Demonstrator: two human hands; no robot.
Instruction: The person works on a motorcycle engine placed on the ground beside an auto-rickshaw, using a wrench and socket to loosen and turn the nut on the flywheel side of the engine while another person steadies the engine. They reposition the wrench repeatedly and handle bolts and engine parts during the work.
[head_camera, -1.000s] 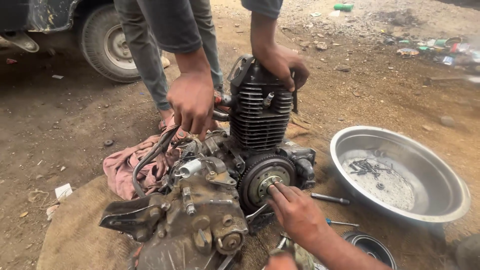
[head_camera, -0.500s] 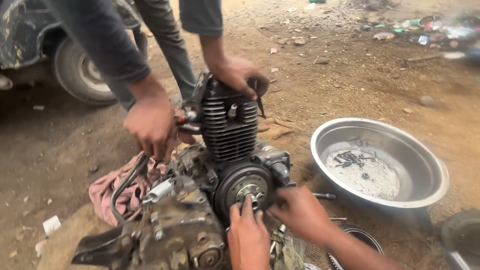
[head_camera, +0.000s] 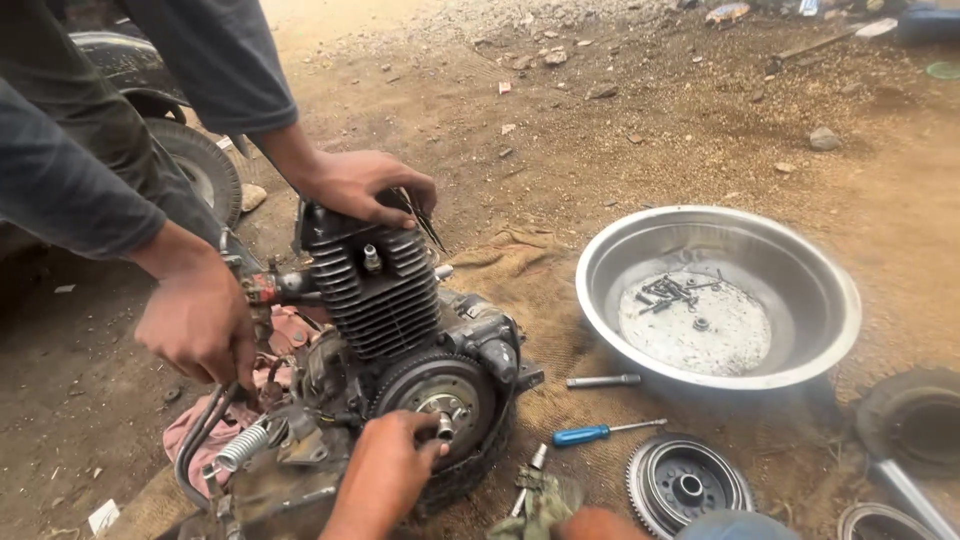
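Engine (head_camera: 385, 330): left hand (head_camera: 385, 470) fingers pinching flywheel hub (head_camera: 440, 405); right hand (head_camera: 600, 523) cut off, grip can't tell.

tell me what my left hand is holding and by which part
The left hand pinches the hub bolt at the centre of the flywheel, fingertips on its protruding end. The right hand is mostly out of frame: cannot tell.

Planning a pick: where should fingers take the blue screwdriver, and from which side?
Grip the blue handle, coming straight down from above. The screwdriver lies flat on the sacking with bare ground along both long sides; its thin metal shaft points toward the steel bowl and offers less to hold.
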